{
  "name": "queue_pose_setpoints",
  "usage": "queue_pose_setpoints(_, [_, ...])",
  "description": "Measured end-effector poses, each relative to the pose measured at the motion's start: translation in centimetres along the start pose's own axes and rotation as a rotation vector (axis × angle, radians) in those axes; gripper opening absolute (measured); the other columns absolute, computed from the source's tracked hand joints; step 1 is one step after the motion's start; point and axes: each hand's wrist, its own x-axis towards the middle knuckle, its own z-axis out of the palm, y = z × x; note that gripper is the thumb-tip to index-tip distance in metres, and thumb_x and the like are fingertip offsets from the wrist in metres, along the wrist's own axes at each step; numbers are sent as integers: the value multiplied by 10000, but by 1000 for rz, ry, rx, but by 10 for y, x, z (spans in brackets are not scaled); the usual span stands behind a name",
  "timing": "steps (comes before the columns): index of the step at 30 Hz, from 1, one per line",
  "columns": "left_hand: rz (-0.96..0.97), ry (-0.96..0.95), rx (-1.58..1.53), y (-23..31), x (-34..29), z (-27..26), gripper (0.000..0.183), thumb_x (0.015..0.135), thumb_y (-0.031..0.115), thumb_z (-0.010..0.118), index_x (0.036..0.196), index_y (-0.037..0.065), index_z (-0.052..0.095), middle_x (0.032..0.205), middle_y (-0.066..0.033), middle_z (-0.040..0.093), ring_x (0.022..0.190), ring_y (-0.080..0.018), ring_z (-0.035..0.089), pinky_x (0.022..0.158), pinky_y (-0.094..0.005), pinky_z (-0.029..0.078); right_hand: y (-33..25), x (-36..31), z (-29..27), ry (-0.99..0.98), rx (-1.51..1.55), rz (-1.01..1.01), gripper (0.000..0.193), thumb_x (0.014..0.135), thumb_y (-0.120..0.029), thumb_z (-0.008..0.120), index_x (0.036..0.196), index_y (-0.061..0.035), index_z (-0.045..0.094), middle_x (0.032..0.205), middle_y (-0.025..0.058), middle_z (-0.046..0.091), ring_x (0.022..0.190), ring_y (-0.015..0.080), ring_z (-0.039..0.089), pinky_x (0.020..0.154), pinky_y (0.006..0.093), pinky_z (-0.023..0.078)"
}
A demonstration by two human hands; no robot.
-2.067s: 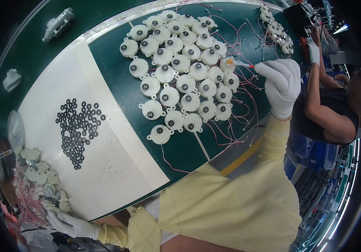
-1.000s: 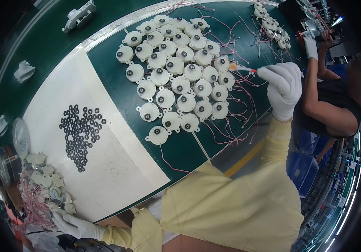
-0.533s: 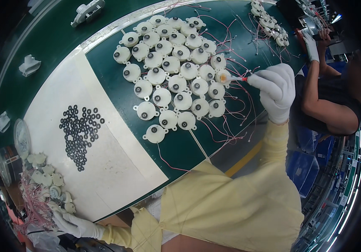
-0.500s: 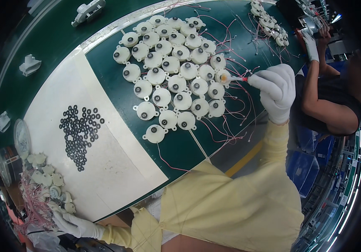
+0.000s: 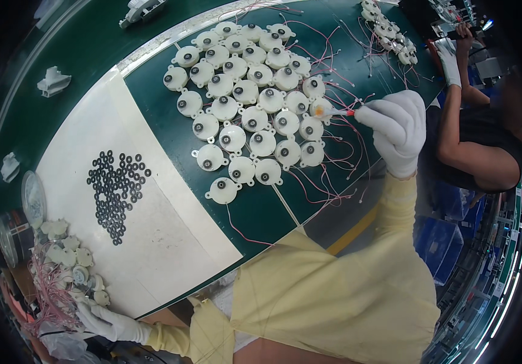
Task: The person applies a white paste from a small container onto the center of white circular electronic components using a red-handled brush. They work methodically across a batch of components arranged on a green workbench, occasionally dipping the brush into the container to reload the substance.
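Both hands grip: right hand [image 5: 397, 130] pinches a brush [image 5: 341, 112], left hand [image 5: 106, 321] half-hidden.

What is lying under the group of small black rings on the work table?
The black rings lie on a white sheet, which rests on the green table. The sheet covers the table below, so anything under the sheet cannot be seen.

Both hands are wearing white knit gloves: the right hand [image 5: 399, 128] up at two o'clock, the left hand [image 5: 110, 323] down at seven o'clock. Pale yellow sleeves [image 5: 394, 209] are running from each glove cuff, loose and creased, bunching slightly at the wrists. The same pale yellow smock [image 5: 333, 297] is covering the torso at five o'clock, its fabric falling in soft folds.
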Motion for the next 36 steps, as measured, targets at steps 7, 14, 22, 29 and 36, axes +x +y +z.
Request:
queue_pose_setpoints(7, [2, 7, -1, 7, 2, -1, 285, 988, 105, 524, 1214, -51, 602, 1241, -143, 633, 1141, -300, 572, 1087, -425, 304, -2, -7, -11, -25, -21, 54, 391, 569, -20, 637, 932, -146, 708, 866, -3, 618, 775, 217, 561, 701, 372, 424])
queue_pose_setpoints(14, [7, 12, -40, 8, 3, 0, 287, 986, 86, 517, 1219, -63, 596, 1235, -166, 625, 1134, -309, 565, 1035, -408, 366, -4, -6, -12, 7, 3, 69, 372, 580, -23, 647, 927, -145, 706, 861, -2, 625, 756, 215, 561, 697, 365, 423])
queue_pose_setpoints(22, [-4, -8, -23, 16, 5, -2, 303, 987, 78, 507, 1245, -58, 586, 1244, -184, 610, 1127, -318, 557, 990, -409, 416, -21, 2, 3, 8, 87, 31, 338, 592, -56, 683, 911, -166, 703, 846, -21, 616, 751, 212, 560, 670, 356, 424])
queue_pose_setpoints(29, [63, 13, 29, 8, 2, -1, 299, 984, 80, 514, 1236, -62, 591, 1257, -192, 603, 1147, -327, 548, 1019, -417, 391, -22, 3, 0, -32, 111, 38, 271, 613, -55, 677, 876, -119, 669, 843, 20, 618, 720, 227, 571, 637, 353, 437])
queue_pose_setpoints(36, [55, 53, 4, 15, 5, 1, 250, 971, 96, 549, 1136, -75, 628, 1194, -172, 646, 1122, -337, 576, 1012, -437, 391, -21, -1, -6, -41, 89, 63, 360, 569, -33, 690, 902, -169, 700, 845, -22, 617, 764, 210, 560, 670, 362, 415])
